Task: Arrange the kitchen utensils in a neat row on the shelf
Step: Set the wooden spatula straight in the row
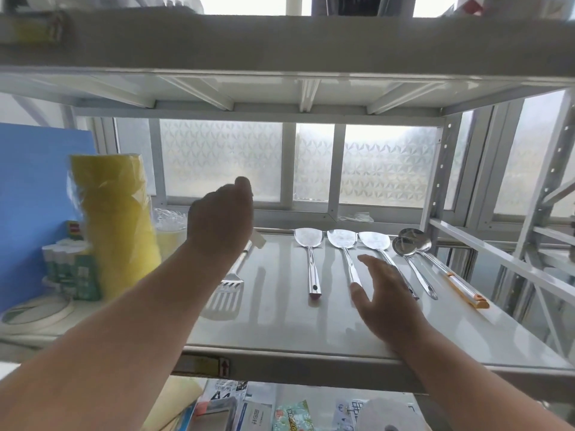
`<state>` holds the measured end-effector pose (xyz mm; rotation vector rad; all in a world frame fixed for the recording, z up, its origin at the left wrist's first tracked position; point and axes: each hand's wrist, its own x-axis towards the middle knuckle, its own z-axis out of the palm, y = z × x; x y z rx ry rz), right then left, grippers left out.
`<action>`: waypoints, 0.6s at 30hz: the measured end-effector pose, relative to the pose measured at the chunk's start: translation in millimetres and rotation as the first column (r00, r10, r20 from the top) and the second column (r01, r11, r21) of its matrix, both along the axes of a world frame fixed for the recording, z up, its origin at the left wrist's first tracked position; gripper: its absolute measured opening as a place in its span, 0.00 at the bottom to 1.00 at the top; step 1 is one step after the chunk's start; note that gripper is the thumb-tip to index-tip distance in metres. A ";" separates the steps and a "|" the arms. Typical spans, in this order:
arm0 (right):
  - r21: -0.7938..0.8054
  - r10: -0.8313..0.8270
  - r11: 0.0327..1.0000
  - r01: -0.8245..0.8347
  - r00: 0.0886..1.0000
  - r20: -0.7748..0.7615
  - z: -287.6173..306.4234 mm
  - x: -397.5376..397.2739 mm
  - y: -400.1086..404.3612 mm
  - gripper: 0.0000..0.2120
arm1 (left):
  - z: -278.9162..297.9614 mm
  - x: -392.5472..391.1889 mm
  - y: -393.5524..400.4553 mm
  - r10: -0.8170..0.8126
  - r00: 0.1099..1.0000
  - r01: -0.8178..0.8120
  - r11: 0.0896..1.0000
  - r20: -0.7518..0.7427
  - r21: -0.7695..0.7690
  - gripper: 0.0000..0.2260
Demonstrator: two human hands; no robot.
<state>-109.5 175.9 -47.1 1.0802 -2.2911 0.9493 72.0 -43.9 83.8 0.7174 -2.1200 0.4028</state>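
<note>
On the grey shelf [280, 331] three steel spatulas lie side by side, bowls to the back: the first spatula [308, 241], the second spatula [341, 239] and the third spatula [375, 241]. To their right lie a small ladle [404, 246] and a bigger ladle [416, 238] with an orange-trimmed handle. A slotted turner [231, 286] is at the left, head towards me, tilted up off the shelf. My left hand [219, 222] is curled around its handle end, where a white tag sticks out. My right hand [384, 293] hovers with fingers spread over the second and third spatula handles.
A tall yellow wrapped stack [115, 219], glue sticks [68, 270], tape rolls [37, 312] and clear cups [169, 223] crowd the shelf's left end, before a blue board [31, 194]. The upper shelf [280, 42] hangs low overhead. Metal frame posts [435, 194] stand at the right. Packets [289, 416] lie on the shelf below.
</note>
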 end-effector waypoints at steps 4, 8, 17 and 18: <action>0.013 0.167 0.986 -0.166 0.982 -0.094 14.7 25.0 -0.7 0.29 | 50.8 26.8 10.3 -0.309 0.922 0.301 0.951 -0.231 -0.070 0.06; 0.024 0.460 0.880 -0.474 0.864 0.206 35.9 94.2 -13.9 0.36 | 80.7 36.2 14.8 -0.516 0.807 0.566 0.816 -0.289 0.122 0.07; -0.032 0.267 0.963 -0.269 0.924 0.272 25.3 149.7 -68.9 0.24 | 9.4 16.5 -29.8 -0.258 0.965 0.245 0.855 -0.035 0.457 0.24; 0.030 0.200 0.976 -0.214 0.947 0.251 26.9 145.1 -77.3 0.19 | -9.6 14.3 -29.6 -0.237 0.968 0.177 0.876 0.079 0.449 0.21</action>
